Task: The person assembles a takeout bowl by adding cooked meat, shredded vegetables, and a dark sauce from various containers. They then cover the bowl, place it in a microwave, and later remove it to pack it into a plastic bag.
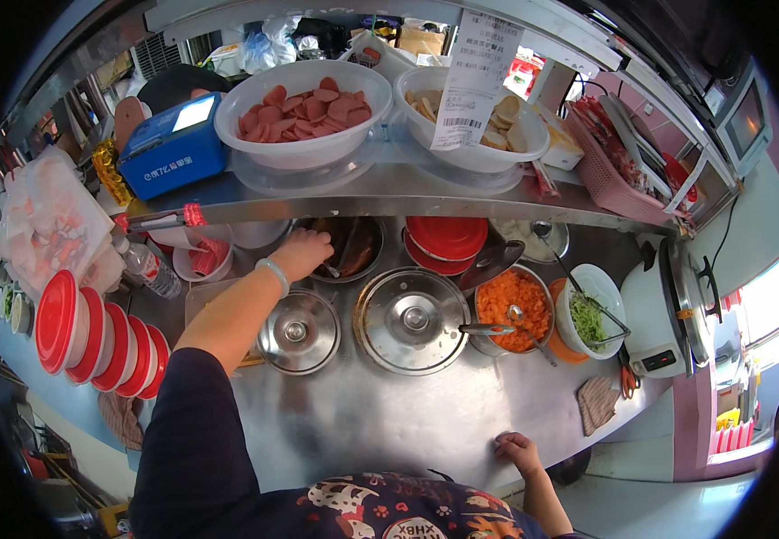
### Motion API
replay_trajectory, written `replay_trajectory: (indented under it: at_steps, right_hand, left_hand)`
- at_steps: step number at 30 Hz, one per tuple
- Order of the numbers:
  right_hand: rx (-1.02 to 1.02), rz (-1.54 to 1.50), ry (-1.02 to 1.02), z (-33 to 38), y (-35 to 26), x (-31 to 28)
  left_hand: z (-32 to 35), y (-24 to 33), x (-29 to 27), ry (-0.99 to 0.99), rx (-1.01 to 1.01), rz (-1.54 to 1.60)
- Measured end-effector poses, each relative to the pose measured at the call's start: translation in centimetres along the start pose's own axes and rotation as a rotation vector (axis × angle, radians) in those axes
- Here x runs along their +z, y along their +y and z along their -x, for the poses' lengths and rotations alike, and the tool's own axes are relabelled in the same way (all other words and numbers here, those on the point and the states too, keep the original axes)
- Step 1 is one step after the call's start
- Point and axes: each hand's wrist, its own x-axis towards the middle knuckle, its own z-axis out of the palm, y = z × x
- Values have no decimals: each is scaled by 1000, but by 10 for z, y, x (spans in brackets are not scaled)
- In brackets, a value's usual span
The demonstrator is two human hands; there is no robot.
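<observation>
My left hand (304, 255), a pale bangle on its wrist, reaches to the rim of a round pot (379, 242) with dark brown contents, under the shelf. Its fingers are curled closed; a small shiny metal piece shows just beside them, and what they grip is hidden. Below that forearm's wrist stands a smaller lidded steel pot (298, 331), with a bigger steel lid (413, 321) to its right. My right hand (517, 452) is at the counter's near edge, fingers bent in; whatever they hold, if anything, is too small to make out.
Right of the lids stand a pot of diced orange food (514, 306) and a white bowl of green shreds (593, 316). Red-lidded tubs (102, 335) lean in a row at left. On the shelf (389, 203) are bowls of sliced pink and pale food. A white cooker (657, 310) stands far right.
</observation>
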Motion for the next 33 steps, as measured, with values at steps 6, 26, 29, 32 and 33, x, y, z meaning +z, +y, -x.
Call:
replay_trajectory:
  at_steps: [6,26,29,32,33]
  right_hand:
    - [-42,23,21,-1,2,1]
    - [-1,15,12,-1,-1,-1]
    - [9,7,1,-1,0,-2]
    - [8,-4,-8,-1,2,-3]
    - [3,-5,-10,-2,2,-3]
  left_hand:
    - [-3,-6,-17,18,30,254]
    - [-58,7,14,-177,62,635]
    - [-56,6,19,-88,21,654]
    - [-50,15,11,97,-62,678]
    - [-47,21,4,167,-101,689]
